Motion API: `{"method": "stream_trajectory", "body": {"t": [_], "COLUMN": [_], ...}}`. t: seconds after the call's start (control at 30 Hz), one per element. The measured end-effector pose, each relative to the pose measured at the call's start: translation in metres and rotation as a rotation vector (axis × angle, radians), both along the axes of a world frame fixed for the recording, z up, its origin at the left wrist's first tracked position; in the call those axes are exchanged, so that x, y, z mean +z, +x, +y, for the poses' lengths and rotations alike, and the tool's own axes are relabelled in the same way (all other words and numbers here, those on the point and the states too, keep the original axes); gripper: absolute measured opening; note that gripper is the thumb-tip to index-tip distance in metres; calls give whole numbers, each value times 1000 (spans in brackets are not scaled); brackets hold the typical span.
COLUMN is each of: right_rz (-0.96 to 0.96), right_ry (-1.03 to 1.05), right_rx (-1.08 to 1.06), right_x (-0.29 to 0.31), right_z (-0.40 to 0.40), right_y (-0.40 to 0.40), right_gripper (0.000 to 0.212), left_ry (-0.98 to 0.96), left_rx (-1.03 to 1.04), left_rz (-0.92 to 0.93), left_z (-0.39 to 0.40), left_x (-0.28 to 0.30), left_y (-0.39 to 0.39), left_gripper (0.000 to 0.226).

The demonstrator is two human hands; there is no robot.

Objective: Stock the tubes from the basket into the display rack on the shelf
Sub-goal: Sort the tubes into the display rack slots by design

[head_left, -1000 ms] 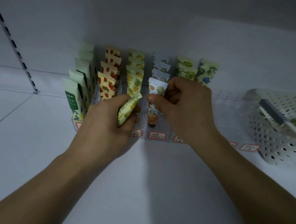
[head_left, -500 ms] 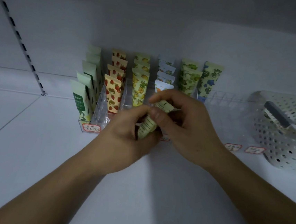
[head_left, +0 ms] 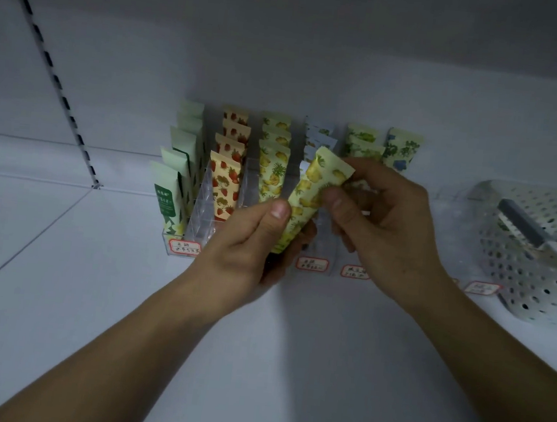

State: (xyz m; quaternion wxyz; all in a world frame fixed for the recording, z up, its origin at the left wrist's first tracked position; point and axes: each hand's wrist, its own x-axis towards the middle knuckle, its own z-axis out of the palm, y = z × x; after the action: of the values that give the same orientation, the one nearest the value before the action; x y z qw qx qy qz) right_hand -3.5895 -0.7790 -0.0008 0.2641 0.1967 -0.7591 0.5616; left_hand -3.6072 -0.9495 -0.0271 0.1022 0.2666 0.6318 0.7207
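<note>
Yellow pineapple-print soft tube (head_left: 308, 200) held tilted in front of the clear acrylic display rack (head_left: 201, 217) on the shelf; left hand (head_left: 250, 242) grips its lower end, right hand (head_left: 382, 214) pinches its upper part; risk: slanted entry could snag a divider or topple the standing pineapple tubes (head_left: 272, 172); white perforated plastic basket (head_left: 530, 269) sits well to the right.

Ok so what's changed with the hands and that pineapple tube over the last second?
The right hand left the orange-print tube standing in the rack and came over to pinch the pineapple tube. The left hand, gripping it throughout, raised it from low and tilted to nearly upright before the rack. Rack rows and basket are unchanged.
</note>
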Motion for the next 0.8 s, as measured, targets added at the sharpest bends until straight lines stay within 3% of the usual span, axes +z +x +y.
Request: {"method": "stream_trajectory", "body": {"t": [0.07, 0.13, 0.23, 0.3, 0.37, 0.5, 0.67, 0.8], "right_rz": [-72, -97, -54, 30, 126, 196, 175, 229], "right_ry": [-95, -131, -130, -59, 159, 460, 551, 614], "right_rx": [74, 66, -19, -142, -310, -446, -450, -448], "right_x": [3, 6, 13, 19, 22, 18, 16, 19], "right_z": [-5, -10, -12, -11, -13, -29, -46, -53], "right_y": [3, 5, 3, -1, -8, -16, -18, -20], "right_gripper": [16, 13, 7, 7, 11, 19, 34, 34], "left_ry": [-2, -97, -432, -582, -668, -748, -714, -688], "left_rx": [-7, 50, 320, 496, 565, 444, 409, 396], "left_rz": [-14, 101, 491, 693, 700, 673, 674, 655], "left_z": [0, -5, -28, -46, -57, -53, -53, -53], "left_x": [0, 2, 1, -3, -13, -27, -30, -32], "left_y": [-1, 0, 7, 15, 17, 17, 15, 14], "left_gripper": [48, 43, 23, 25, 34, 47, 48, 49]}}
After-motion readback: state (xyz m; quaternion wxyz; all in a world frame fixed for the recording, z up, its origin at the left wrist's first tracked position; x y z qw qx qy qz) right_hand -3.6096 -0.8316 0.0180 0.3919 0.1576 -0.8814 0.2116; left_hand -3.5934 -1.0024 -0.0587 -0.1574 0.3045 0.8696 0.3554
